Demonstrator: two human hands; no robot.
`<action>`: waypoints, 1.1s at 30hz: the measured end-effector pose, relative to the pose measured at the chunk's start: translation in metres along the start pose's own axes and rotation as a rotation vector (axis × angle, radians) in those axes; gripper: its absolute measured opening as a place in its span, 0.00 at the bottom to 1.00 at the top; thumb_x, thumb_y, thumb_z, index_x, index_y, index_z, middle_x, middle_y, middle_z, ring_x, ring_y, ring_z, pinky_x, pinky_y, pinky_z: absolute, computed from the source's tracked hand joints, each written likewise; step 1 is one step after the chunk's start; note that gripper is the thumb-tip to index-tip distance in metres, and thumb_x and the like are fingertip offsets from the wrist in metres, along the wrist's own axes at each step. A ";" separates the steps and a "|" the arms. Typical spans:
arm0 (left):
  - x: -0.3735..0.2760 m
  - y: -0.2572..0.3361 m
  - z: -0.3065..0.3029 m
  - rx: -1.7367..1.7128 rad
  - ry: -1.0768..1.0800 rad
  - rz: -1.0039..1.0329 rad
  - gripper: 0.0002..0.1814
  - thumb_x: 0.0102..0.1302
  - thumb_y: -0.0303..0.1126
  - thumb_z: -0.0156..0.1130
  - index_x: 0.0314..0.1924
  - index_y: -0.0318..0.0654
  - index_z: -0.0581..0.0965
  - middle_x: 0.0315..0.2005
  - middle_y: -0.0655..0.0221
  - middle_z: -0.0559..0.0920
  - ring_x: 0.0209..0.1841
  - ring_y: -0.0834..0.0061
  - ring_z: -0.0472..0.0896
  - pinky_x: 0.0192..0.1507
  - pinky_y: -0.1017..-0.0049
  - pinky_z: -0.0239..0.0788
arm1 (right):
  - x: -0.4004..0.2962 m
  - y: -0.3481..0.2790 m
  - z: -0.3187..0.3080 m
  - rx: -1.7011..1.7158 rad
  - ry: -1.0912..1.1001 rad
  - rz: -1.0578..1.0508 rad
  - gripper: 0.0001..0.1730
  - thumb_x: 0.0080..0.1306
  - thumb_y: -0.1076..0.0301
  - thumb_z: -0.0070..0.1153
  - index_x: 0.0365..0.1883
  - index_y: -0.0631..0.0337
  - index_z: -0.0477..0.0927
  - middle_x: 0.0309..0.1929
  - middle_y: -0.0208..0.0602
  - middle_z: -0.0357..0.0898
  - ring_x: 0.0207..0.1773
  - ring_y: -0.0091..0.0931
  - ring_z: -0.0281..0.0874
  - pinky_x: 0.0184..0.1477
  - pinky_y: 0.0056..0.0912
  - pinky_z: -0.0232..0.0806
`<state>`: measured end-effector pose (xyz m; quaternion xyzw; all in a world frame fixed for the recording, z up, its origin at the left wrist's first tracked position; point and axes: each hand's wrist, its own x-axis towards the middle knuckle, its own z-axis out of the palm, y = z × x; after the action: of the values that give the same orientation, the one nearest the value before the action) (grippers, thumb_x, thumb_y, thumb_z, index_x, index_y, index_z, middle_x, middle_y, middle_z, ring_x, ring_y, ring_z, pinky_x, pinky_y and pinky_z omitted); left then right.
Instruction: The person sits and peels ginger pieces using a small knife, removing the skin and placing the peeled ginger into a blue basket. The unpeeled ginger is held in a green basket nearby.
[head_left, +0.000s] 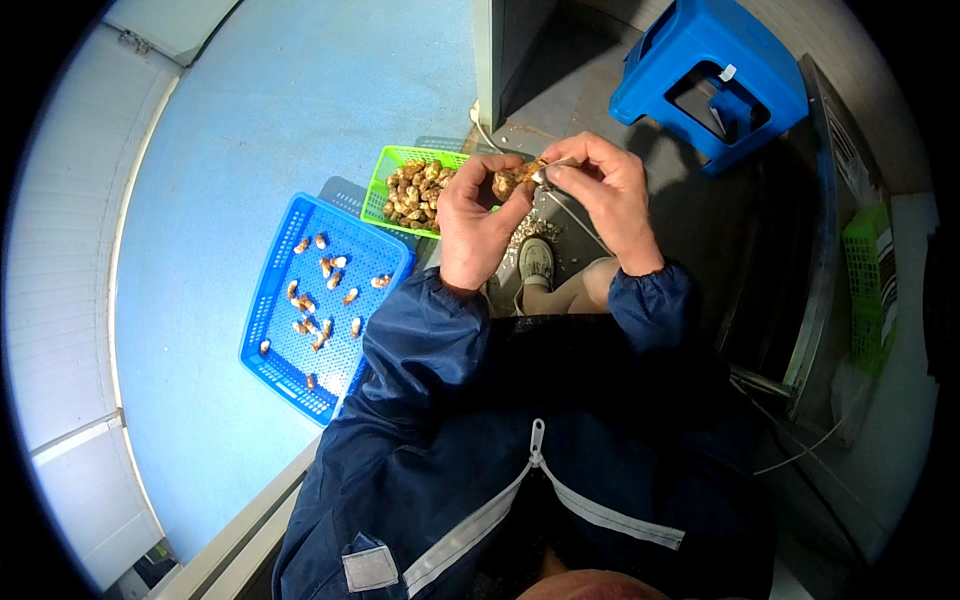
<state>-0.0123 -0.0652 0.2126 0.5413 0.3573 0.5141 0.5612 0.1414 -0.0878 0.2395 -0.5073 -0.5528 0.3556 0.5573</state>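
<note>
Between the fingertips of my left hand (480, 210) is a brown mushroom (507, 181), held over the floor. My right hand (607, 191) meets it from the right and pinches a small blade (564, 163), largely hidden by the fingers, against the mushroom's pale end. Just left of my left hand, a green plastic basket (375, 185) holds a heap of brown mushrooms (412, 193), partly covered by that hand. Nearer to me lies a blue perforated plastic basket (264, 300), with several mushrooms (321, 334) with white ends scattered across its bottom.
Both baskets rest on a light blue surface (210, 150) to my left. Pale shavings (536, 229) litter the dark floor around my shoe (535, 260). A blue plastic stool (720, 82) stands at the upper right. A cable (581, 221) crosses the floor below my hands.
</note>
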 end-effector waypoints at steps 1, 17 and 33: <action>0.000 0.001 0.000 -0.006 -0.004 -0.012 0.12 0.57 0.20 0.64 0.42 0.30 0.77 0.29 0.76 0.79 0.30 0.90 0.73 0.33 0.87 0.66 | 0.001 0.000 -0.002 0.057 0.013 0.056 0.02 0.60 0.75 0.57 0.29 0.63 0.77 0.29 0.29 0.77 0.33 0.15 0.73 0.37 0.19 0.67; -0.001 0.001 0.001 0.200 -0.002 0.227 0.12 0.52 0.16 0.61 0.38 0.32 0.76 0.33 0.67 0.79 0.35 0.79 0.77 0.38 0.80 0.68 | -0.002 -0.003 0.001 0.092 -0.004 0.051 0.02 0.59 0.74 0.58 0.30 0.63 0.78 0.30 0.26 0.77 0.33 0.13 0.70 0.36 0.17 0.64; 0.009 0.009 -0.010 -0.489 -0.145 -0.309 0.14 0.60 0.19 0.62 0.46 0.28 0.75 0.37 0.65 0.80 0.37 0.77 0.80 0.38 0.80 0.71 | 0.000 -0.004 0.001 -0.064 -0.010 -0.144 0.01 0.59 0.77 0.56 0.31 0.63 0.78 0.29 0.26 0.79 0.33 0.14 0.73 0.37 0.19 0.67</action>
<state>-0.0215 -0.0555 0.2212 0.3646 0.2601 0.4534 0.7706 0.1397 -0.0888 0.2436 -0.4821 -0.6017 0.2990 0.5623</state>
